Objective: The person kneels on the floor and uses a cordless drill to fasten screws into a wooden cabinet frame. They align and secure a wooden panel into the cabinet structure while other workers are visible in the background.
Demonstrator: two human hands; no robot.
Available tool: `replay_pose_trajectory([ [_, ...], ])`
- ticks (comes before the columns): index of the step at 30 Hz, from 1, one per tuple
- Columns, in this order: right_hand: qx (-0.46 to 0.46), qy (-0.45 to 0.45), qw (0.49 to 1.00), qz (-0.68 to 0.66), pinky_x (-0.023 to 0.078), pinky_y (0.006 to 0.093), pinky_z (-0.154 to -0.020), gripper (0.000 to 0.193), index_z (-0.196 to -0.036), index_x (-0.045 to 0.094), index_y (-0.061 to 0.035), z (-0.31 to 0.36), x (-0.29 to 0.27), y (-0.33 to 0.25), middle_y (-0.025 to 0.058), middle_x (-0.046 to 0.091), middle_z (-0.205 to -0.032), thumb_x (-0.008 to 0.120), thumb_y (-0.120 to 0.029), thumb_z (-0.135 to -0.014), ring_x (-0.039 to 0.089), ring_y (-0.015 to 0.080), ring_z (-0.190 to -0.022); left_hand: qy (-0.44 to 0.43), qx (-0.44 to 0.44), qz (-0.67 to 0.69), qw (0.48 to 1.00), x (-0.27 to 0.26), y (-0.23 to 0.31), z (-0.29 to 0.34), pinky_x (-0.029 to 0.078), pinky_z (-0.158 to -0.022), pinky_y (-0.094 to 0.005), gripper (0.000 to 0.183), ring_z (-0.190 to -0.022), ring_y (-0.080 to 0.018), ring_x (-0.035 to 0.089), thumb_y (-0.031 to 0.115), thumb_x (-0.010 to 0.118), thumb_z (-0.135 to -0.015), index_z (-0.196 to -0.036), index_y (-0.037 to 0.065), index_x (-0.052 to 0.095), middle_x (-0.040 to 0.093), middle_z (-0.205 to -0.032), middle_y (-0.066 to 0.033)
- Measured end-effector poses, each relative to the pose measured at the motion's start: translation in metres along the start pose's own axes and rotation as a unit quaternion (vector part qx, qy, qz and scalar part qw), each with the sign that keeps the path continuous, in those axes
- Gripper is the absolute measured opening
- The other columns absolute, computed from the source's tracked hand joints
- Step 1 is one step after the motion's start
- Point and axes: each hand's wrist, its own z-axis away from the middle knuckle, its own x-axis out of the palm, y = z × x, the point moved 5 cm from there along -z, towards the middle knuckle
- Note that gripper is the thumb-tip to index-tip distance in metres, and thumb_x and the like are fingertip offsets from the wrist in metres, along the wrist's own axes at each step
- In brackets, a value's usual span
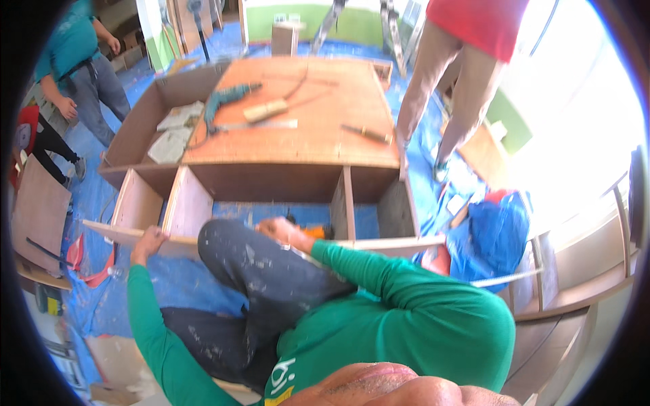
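A low wooden cabinet frame [177, 168] with open compartments lies across in front of me. My left hand [150, 242] is closed over its long front board [122, 232], near the left end. Just beyond my raised knee, my right hand [279, 231] is curled closed by the same board. It is slightly blurred, and what its fingers hold, if anything, is hidden. Right beside that wrist, an orange and black tool [317, 231] lies inside the frame, partly covered by my arm.
On the plywood panel [332, 74] are a teal power drill [227, 101], a wooden block [266, 110] and a chisel-like tool [367, 134]. A person in red [467, 40] stands at right, another in teal [74, 54] at left. Blue sheeting [497, 233] is bunched at right.
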Motion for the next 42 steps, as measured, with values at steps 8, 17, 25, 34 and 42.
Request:
replay_pose_trajectory([
  [8, 0.019, -0.053, 0.998, -0.012, 0.051, 0.0526, -0.086, 0.048, -0.111, 0.071, 0.0013, 0.016, -0.016, -0.048, 0.0315, 0.070, -0.103, 0.051, -0.042, -0.110, 0.064, 0.0518, -0.100, 0.008, -0.019, -0.046, 0.999, -0.013, 0.011, 0.015, 0.053, -0.100, -0.0483, 0.059, -0.116, -0.0433, 0.069, 0.056, 0.070, -0.096, -0.113, 0.000, 0.077, 0.073, -0.121, -0.0264],
  [17, 0.049, -0.069, 0.995, -0.052, 0.052, 0.0486, -0.086, 0.045, -0.116, 0.071, 0.0015, 0.022, -0.014, -0.047, 0.0289, 0.072, -0.101, 0.052, -0.040, -0.109, 0.071, 0.0420, -0.098, -0.013, -0.064, -0.062, 0.996, -0.013, 0.016, 0.012, 0.055, -0.098, -0.0475, 0.053, -0.111, -0.0401, 0.072, 0.056, 0.076, -0.090, -0.109, 0.007, 0.082, 0.075, -0.120, -0.0237],
  [25, 0.055, -0.059, 0.995, -0.053, 0.052, 0.0478, -0.086, 0.047, -0.112, 0.070, 0.0031, 0.027, -0.022, -0.058, 0.0278, 0.073, -0.100, 0.053, -0.040, -0.108, 0.071, 0.0397, -0.097, -0.033, -0.078, -0.034, 0.996, -0.023, 0.044, 0.033, 0.056, -0.098, -0.0462, 0.053, -0.112, -0.0389, 0.072, 0.055, 0.078, -0.089, -0.113, 0.008, 0.081, 0.076, -0.122, -0.0213],
  [34, 0.052, -0.080, 0.995, -0.032, 0.052, 0.0462, -0.086, 0.045, -0.111, 0.070, 0.0026, 0.029, -0.023, -0.072, 0.0265, 0.073, -0.101, 0.052, -0.039, -0.109, 0.070, 0.0378, -0.096, 0.027, -0.027, -0.048, 0.998, -0.014, 0.020, 0.020, 0.054, -0.101, -0.0468, 0.056, -0.117, -0.0399, 0.069, 0.052, 0.079, -0.088, -0.111, 0.001, 0.079, 0.073, -0.126, -0.0225],
  [42, 0.027, -0.061, 0.997, -0.048, 0.052, 0.0454, -0.084, 0.043, -0.110, 0.069, 0.0028, 0.028, -0.022, -0.057, 0.0264, 0.073, -0.099, 0.054, -0.037, -0.107, 0.069, 0.0359, -0.092, 0.042, -0.008, -0.053, 0.998, -0.015, 0.027, 0.020, 0.056, -0.098, -0.0473, 0.056, -0.112, -0.0393, 0.072, 0.052, 0.080, -0.086, -0.110, 0.001, 0.079, 0.075, -0.119, -0.0235],
])
